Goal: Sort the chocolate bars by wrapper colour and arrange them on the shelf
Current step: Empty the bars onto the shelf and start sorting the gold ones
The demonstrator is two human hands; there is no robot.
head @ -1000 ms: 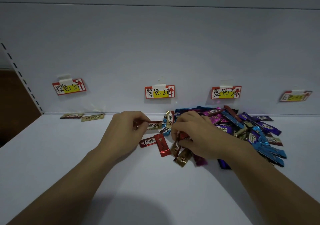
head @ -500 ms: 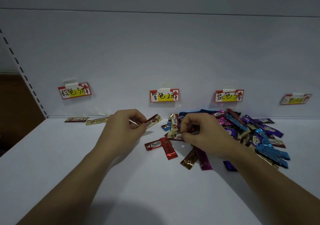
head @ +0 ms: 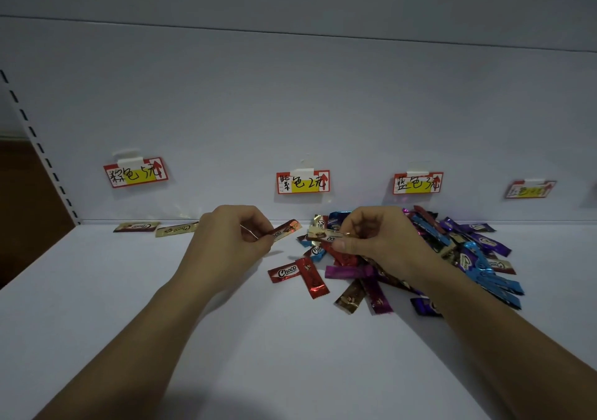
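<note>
Far left on the white shelf (head: 113, 306), a pair of gold-brown bars (head: 137, 226) is lying flat against the back wall, under the leftmost price tag (head: 135, 172). The left hand (head: 232, 235) is pinching a third gold-brown bar (head: 286, 229) by its end, fingers clamped on it, the bar pointing right. Two red bars (head: 312, 277) are lying on the shelf, touching each other. The right hand (head: 378, 242) is pinching a gold bar (head: 323, 235), thumb pressing on it, above the mixed pile (head: 478, 258) of blue, purple and brown bars right of centre.

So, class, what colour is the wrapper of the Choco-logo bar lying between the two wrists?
Red; the Choco bar bears white lettering. Head view.
</note>
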